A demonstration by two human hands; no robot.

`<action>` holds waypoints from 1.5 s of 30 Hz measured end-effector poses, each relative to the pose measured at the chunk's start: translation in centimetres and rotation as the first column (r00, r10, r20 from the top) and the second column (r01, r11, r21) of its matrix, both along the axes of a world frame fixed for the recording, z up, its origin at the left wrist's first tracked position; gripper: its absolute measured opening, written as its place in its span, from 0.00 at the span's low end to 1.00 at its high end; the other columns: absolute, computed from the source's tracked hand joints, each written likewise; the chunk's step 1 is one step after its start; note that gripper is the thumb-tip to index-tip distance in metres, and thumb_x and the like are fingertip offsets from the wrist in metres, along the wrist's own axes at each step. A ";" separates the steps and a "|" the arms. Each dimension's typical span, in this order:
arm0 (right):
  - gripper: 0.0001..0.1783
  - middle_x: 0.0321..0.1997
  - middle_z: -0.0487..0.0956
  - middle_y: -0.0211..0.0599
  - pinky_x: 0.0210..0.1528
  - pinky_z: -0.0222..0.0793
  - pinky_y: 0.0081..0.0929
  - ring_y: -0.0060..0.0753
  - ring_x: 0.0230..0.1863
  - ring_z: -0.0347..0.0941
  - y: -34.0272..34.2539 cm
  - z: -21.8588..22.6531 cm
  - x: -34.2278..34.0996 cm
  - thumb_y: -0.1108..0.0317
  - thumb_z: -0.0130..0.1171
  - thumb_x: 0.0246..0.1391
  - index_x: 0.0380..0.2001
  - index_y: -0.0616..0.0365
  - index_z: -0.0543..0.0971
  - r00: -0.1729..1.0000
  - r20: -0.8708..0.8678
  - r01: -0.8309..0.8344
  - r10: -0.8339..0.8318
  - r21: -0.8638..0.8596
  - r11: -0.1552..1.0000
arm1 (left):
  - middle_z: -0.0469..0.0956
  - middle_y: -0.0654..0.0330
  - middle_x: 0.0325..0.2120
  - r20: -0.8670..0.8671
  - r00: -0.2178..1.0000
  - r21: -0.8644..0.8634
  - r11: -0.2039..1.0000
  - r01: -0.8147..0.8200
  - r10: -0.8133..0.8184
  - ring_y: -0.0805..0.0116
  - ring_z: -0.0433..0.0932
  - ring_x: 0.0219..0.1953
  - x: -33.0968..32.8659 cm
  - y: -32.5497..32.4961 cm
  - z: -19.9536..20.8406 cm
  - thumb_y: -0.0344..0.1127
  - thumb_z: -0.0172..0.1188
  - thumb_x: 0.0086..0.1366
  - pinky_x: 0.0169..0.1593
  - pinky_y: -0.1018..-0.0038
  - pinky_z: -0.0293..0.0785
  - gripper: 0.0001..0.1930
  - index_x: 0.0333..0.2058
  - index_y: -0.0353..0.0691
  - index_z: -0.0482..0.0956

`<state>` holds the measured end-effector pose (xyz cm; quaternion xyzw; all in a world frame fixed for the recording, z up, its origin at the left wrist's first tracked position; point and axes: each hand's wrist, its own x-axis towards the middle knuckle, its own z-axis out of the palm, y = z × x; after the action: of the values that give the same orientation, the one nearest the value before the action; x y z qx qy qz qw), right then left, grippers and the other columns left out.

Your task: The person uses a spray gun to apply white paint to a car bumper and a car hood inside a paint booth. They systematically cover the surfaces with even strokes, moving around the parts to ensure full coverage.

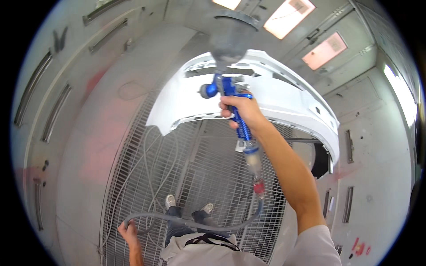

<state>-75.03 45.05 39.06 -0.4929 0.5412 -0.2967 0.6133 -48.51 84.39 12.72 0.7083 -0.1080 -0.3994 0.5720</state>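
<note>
The right hand [246,111] grips a blue spray gun [228,86]. At near left, the left hand [129,232] clasps a gray hose [155,215].

- No word, number or brand is standing out clearly enough to be read.
- Red hand-drawn strokes [356,245] are showing low on the right wall [370,181]; they are looking like writing, but their shapes are staying unclear.
- A dark forked mark [59,41] is showing high on the left wall [73,73]; whether it is forming a letter cannot be told.
- The upper window [282,24] is bearing a darker square patch [299,6], and the lower window [318,56] is bearing another [335,42]; any print on them is coming out too small to tell.
- The spray gun [227,85] is appearing too blurred for any lettering to be made out.
</note>
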 end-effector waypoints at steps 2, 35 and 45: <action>0.09 0.17 0.70 0.30 0.11 0.59 0.18 0.19 0.16 0.66 -1.1 0.7 -0.8 0.70 0.58 0.52 0.21 0.60 0.73 0.996 -0.088 0.011 -0.016 -0.060 0.998 | 0.59 0.73 0.12 -0.028 0.999 0.002 1.000 0.030 -0.030 0.84 0.52 0.16 -0.5 -0.5 0.7 0.24 0.54 0.58 0.20 0.77 0.46 0.12 0.16 0.39 0.69; 0.09 0.19 0.69 0.30 0.08 0.56 0.17 0.18 0.15 0.64 -7.5 12.2 -18.8 0.68 0.57 0.52 0.23 0.58 0.70 0.696 -0.590 0.345 -0.408 -0.223 0.912 | 0.65 0.71 0.12 -0.129 0.736 -0.028 0.745 0.667 -0.664 0.83 0.60 0.18 -8.0 -7.2 3.7 0.25 0.62 0.55 0.22 0.77 0.54 0.09 0.17 0.32 0.75; 0.09 0.23 0.71 0.32 0.09 0.56 0.12 0.16 0.18 0.65 -11.1 7.9 -6.1 0.69 0.57 0.54 0.26 0.61 0.70 0.967 -0.249 0.067 -0.062 0.012 0.998 | 0.64 0.72 0.12 -0.155 0.868 0.026 0.876 0.481 -0.472 0.84 0.60 0.18 -5.2 -5.8 1.8 0.22 0.59 0.51 0.21 0.78 0.54 0.09 0.15 0.32 0.71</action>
<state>-81.08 33.98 47.00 -0.5021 0.6324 -0.2472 0.5357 -53.75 78.63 14.48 0.6469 -0.2249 -0.5815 0.4390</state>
